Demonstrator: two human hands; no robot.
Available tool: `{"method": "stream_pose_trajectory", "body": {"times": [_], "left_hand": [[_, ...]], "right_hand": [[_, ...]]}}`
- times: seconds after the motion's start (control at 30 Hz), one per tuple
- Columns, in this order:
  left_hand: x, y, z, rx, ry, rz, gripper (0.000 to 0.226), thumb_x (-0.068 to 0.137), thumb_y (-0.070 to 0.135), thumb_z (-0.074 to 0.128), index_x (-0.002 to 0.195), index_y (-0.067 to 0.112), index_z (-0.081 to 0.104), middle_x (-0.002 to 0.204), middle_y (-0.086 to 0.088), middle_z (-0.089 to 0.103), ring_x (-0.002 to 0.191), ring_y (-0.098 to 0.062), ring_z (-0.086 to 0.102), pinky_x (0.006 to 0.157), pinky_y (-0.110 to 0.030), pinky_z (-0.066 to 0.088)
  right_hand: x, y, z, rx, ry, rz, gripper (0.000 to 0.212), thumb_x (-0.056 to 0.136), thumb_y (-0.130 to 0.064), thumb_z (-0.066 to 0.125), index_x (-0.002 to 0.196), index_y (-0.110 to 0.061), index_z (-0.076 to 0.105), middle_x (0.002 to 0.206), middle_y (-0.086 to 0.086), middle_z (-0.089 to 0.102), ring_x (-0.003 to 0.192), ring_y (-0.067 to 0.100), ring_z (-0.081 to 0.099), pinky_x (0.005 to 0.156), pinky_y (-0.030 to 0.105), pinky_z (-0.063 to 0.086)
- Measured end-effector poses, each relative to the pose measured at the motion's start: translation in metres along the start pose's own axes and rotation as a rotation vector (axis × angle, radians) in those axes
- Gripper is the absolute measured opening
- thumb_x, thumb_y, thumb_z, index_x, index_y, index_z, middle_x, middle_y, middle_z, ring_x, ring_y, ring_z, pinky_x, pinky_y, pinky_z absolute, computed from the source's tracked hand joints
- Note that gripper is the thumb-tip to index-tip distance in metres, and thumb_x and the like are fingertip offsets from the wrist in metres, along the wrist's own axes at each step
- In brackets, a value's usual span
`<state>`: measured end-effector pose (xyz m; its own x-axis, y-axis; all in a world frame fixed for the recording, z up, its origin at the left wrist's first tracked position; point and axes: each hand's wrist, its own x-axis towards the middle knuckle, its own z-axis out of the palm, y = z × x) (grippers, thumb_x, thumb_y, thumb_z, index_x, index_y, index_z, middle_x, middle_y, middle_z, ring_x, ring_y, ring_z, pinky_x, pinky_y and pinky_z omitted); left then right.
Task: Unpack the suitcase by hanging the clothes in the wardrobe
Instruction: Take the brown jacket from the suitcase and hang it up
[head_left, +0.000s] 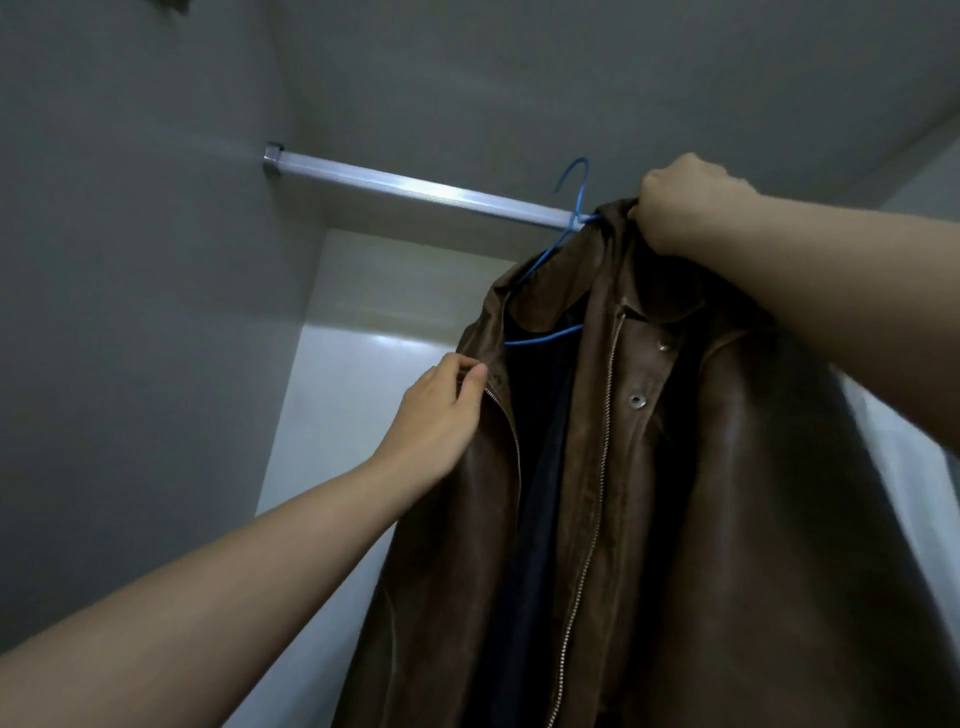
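Gripping the collar of the brown leather jacket (675, 467), your right hand (680, 202) has its fingers curled tight around the fabric just beside the rail (415, 187). Your left hand (441, 410) pinches the jacket's left front edge by the zipper between thumb and fingers. The jacket sits on a blue hanger (574, 208) whose hook rises beside the rail inside the wardrobe (156, 260).

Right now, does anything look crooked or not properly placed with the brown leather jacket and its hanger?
Yes. The thin blue wire hanger sits tilted inside the brown leather jacket; its hook appears beside the metal wardrobe rail, not clearly over it. The right hand grips the collar; the left hand pinches the front edge.
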<state>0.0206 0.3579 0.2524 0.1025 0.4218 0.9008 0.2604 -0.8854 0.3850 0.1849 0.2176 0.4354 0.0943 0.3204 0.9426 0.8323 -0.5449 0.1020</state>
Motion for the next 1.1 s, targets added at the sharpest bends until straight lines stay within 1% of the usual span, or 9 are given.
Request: {"method": "stream_pose_trajectory", "body": {"times": [0.1, 0.23, 0.33, 0.5, 0.6, 0.67, 0.77, 0.97, 1.1], "left_hand": [[-0.018, 0.005, 0.006, -0.129, -0.074, -0.060, 0.035, 0.101, 0.052, 0.037, 0.111, 0.026, 0.057, 0.107, 0.005, 0.064, 0.105, -0.012, 0.058, 0.081, -0.026, 0.041], [-0.040, -0.001, 0.023, -0.168, -0.288, -0.032, 0.054, 0.089, 0.063, 0.053, 0.135, 0.035, 0.047, 0.127, 0.014, 0.059, 0.110, -0.001, 0.059, 0.097, -0.024, 0.045], [-0.055, -0.013, 0.042, -0.118, -0.328, -0.014, 0.070, 0.085, 0.052, 0.066, 0.145, 0.034, 0.034, 0.137, 0.009, 0.053, 0.123, -0.007, 0.053, 0.106, -0.028, 0.042], [-0.088, -0.033, 0.061, -0.148, -0.341, -0.083, 0.069, 0.090, 0.038, 0.064, 0.149, 0.033, 0.028, 0.137, 0.008, 0.051, 0.126, -0.008, 0.048, 0.104, -0.022, 0.037], [-0.111, -0.042, 0.062, -0.249, -0.291, -0.170, 0.054, 0.093, 0.038, 0.062, 0.141, 0.035, 0.038, 0.133, 0.010, 0.057, 0.120, -0.005, 0.054, 0.098, -0.018, 0.041], [-0.138, -0.047, 0.060, -0.325, -0.239, -0.211, 0.044, 0.093, 0.039, 0.062, 0.132, 0.043, 0.043, 0.128, 0.016, 0.059, 0.117, 0.001, 0.056, 0.099, -0.018, 0.044], [-0.182, -0.046, 0.056, -0.455, -0.114, -0.266, 0.041, 0.093, 0.029, 0.064, 0.125, 0.049, 0.048, 0.123, 0.026, 0.059, 0.113, 0.011, 0.055, 0.095, -0.013, 0.045], [-0.273, -0.018, 0.026, -0.498, 0.049, -0.354, 0.024, 0.099, 0.028, 0.051, 0.115, 0.043, 0.061, 0.117, 0.028, 0.063, 0.111, 0.008, 0.058, 0.091, -0.012, 0.044], [-0.332, -0.005, 0.017, -0.542, -0.018, -0.485, 0.025, 0.098, 0.051, 0.036, 0.105, 0.045, 0.059, 0.106, 0.036, 0.061, 0.103, 0.012, 0.058, 0.086, -0.016, 0.043]], "right_hand": [[-0.011, -0.029, 0.022, 0.054, -0.078, -0.044, 0.038, 0.096, -0.018, 0.048, 0.131, -0.002, 0.052, 0.128, 0.025, 0.052, 0.113, 0.045, 0.056, 0.088, 0.044, 0.049], [-0.032, -0.064, 0.039, 0.038, -0.143, -0.060, 0.036, 0.094, -0.007, 0.044, 0.128, 0.001, 0.052, 0.132, 0.021, 0.050, 0.120, 0.043, 0.053, 0.093, 0.047, 0.046], [-0.033, -0.068, 0.032, 0.130, -0.230, -0.026, 0.038, 0.100, -0.018, 0.041, 0.132, 0.001, 0.048, 0.139, 0.022, 0.047, 0.125, 0.042, 0.049, 0.100, 0.043, 0.043], [-0.044, -0.043, 0.024, 0.686, -0.404, 0.191, 0.066, 0.087, -0.042, 0.068, 0.138, -0.006, 0.046, 0.139, 0.015, 0.050, 0.116, 0.036, 0.053, 0.089, 0.035, 0.045], [-0.071, -0.030, 0.035, 1.105, -0.394, 0.267, 0.052, 0.073, -0.035, 0.079, 0.119, -0.014, 0.065, 0.116, 0.008, 0.069, 0.095, 0.026, 0.067, 0.089, 0.040, 0.055], [-0.110, -0.024, 0.047, 1.269, -0.239, 0.224, 0.041, 0.070, -0.031, 0.079, 0.109, -0.022, 0.069, 0.107, 0.002, 0.073, 0.092, 0.018, 0.070, 0.089, 0.037, 0.057], [-0.195, -0.030, 0.060, 1.332, -0.054, 0.202, 0.055, 0.071, -0.038, 0.082, 0.120, -0.033, 0.058, 0.111, -0.013, 0.069, 0.101, 0.003, 0.066, 0.095, 0.028, 0.052], [-0.403, -0.067, 0.075, 1.422, -0.207, 0.449, 0.082, 0.066, -0.050, 0.076, 0.139, -0.042, 0.039, 0.123, -0.029, 0.058, 0.112, -0.013, 0.056, 0.090, 0.004, 0.043], [-0.502, -0.090, 0.075, 1.240, -0.333, 0.583, 0.075, 0.071, -0.061, 0.065, 0.138, -0.048, 0.036, 0.131, -0.025, 0.054, 0.120, -0.009, 0.051, 0.103, 0.021, 0.043]]}}
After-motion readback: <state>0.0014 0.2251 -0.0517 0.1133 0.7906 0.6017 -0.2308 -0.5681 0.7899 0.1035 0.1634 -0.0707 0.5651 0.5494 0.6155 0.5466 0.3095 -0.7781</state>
